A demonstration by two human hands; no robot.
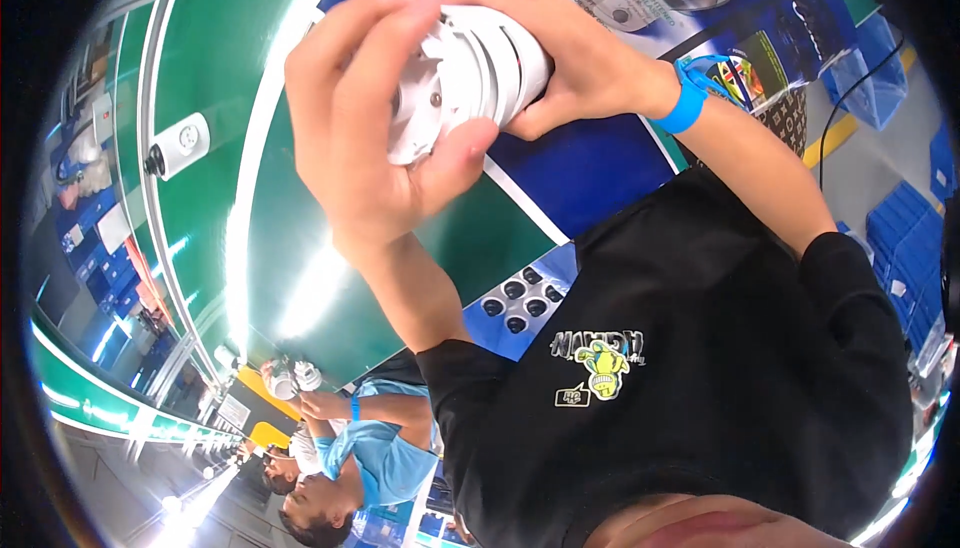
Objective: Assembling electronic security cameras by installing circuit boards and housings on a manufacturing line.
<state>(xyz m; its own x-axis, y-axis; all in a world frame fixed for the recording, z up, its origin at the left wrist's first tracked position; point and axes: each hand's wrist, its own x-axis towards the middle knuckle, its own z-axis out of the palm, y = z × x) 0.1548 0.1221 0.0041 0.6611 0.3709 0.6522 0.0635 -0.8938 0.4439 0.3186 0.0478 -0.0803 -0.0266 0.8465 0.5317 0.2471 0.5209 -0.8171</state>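
Left hand (355,143) is being curled around a white plastic housing (505,58) in the head view, its fingers being bent over the far left side and its thumb being laid along the near edge. By the right hand (595,63), with a blue wristband (688,106) being worn behind it, the right side is being cupped between fingers at the far side and a thumb at the near side. Neither palm is being spread flat. The housing is being held toward the far middle of the scene, seemingly raised above the green table (430,248).

Judging by its look, something light and stiff is being handled, its smooth outer curve probably being a little slippery. The thin ribs and rim at its open left face are being taken as the fragile parts, so a hold is being better placed on the rounded right wall, as is being done by the right hand.

The most room for moving is seemingly being offered over the green table, to the near left. On the near side, a limit is being set by a blue tray (480,330) of black round parts (514,290); at the far right, by a printed box (780,58). Well apart at the left, a white cylinder (185,146) is being supported close to the table's edge rail (153,210).
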